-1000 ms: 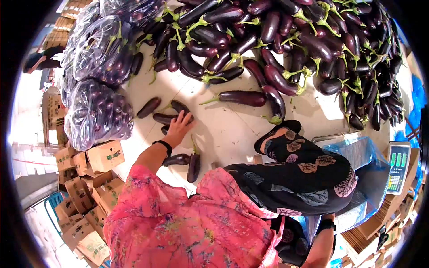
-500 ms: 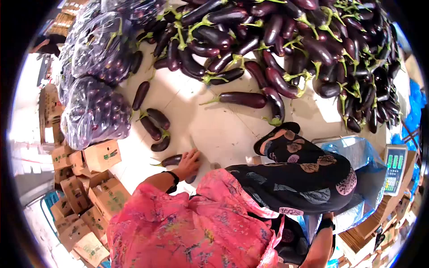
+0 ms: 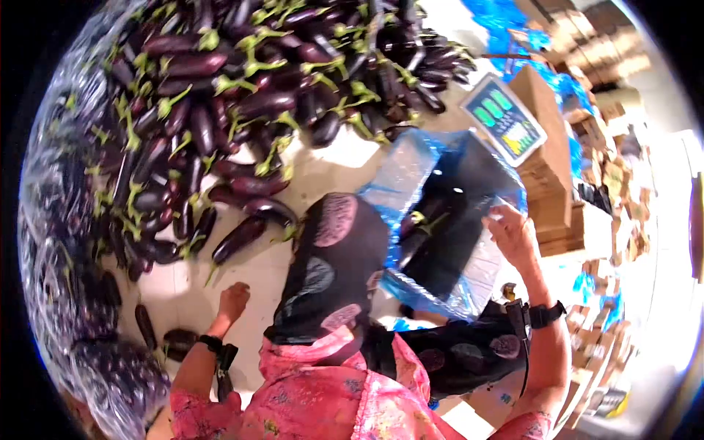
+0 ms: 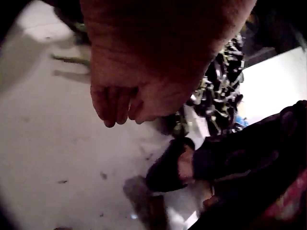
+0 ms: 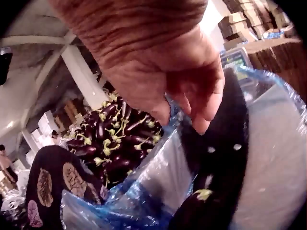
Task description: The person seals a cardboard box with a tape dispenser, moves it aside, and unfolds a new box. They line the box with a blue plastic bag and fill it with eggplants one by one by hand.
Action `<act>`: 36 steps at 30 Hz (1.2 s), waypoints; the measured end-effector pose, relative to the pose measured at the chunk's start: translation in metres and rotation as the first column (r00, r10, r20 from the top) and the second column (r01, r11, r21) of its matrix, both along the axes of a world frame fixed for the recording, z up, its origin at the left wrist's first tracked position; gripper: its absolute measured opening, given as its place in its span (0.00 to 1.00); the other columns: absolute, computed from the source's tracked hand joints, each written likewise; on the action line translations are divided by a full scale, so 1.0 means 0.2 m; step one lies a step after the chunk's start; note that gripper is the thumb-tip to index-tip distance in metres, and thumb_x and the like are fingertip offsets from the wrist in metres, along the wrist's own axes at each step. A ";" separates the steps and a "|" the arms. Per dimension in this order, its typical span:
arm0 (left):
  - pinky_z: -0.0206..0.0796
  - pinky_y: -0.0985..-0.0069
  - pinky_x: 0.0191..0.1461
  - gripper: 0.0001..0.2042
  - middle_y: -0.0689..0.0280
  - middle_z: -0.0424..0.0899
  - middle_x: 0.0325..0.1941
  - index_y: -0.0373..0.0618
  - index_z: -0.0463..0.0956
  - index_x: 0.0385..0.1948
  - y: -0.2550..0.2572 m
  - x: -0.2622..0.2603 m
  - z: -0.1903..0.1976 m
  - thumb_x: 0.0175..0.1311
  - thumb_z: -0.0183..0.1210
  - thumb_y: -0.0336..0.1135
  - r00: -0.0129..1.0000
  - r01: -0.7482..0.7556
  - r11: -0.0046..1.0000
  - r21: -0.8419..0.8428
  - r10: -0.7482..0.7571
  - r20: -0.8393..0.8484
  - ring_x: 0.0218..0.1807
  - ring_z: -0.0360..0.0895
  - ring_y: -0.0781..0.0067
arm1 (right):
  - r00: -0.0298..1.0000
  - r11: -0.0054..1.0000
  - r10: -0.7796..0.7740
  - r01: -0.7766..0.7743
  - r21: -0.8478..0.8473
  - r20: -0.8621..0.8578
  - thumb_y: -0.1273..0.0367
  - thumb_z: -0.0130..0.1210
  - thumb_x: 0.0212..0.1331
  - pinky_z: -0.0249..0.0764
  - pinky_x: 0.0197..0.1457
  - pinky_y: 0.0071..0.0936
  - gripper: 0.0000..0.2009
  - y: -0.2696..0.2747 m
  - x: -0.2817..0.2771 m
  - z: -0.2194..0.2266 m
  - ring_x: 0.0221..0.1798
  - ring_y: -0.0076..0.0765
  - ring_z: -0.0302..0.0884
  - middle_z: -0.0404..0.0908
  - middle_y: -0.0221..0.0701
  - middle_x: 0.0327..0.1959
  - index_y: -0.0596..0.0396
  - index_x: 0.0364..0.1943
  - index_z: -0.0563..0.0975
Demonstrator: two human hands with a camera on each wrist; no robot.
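Note:
My right hand [image 3: 513, 231] hangs over the near right rim of a dark container lined with blue plastic [image 3: 488, 275]. In the right wrist view its fingers [image 5: 208, 103] bend loosely downward, apart from the thumb, with nothing between them. Several eggplants lie inside; one shows its green cap [image 5: 204, 194]. My left hand [image 3: 233, 302] is low over the pale floor beside my knee, fingers loosely bent and holding nothing. Nearest to it are a few loose eggplants [image 3: 180, 343] on the floor.
A large heap of eggplants [image 3: 257, 103] covers the floor ahead. Clear bags packed with eggplants [image 3: 110, 381] line the left side. A scale display [image 3: 502, 121] stands beyond the container, with flattened cardboard [image 3: 546, 154] next to it.
My head view has swung right, toward the lined container. My left hand has left the loose floor eggplants, and my right hand has risen from beside my leg to above the container.

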State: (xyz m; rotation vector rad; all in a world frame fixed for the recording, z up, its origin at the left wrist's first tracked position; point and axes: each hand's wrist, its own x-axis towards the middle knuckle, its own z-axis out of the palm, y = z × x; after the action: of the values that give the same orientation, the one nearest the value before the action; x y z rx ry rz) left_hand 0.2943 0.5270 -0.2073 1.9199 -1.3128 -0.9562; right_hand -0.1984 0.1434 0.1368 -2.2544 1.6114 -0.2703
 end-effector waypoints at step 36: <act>0.69 0.66 0.58 0.25 0.57 0.81 0.56 0.43 0.65 0.67 -2.00 -0.63 -0.17 0.72 0.50 0.44 0.647 0.739 0.669 0.080 -0.673 -0.357 0.52 0.77 0.64 | 0.824 0.824 -0.493 0.340 0.453 0.279 0.35 0.33 0.67 0.50 0.76 0.43 0.43 -0.54 -0.45 -0.23 0.72 0.45 0.60 0.65 0.44 0.70 0.58 0.71 0.62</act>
State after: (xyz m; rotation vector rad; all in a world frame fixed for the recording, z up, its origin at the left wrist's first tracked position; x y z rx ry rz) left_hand 0.1683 0.1270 -0.2412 1.2746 -1.8759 -1.7730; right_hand -0.2884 0.0359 0.0905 -1.4203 1.7450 -0.4359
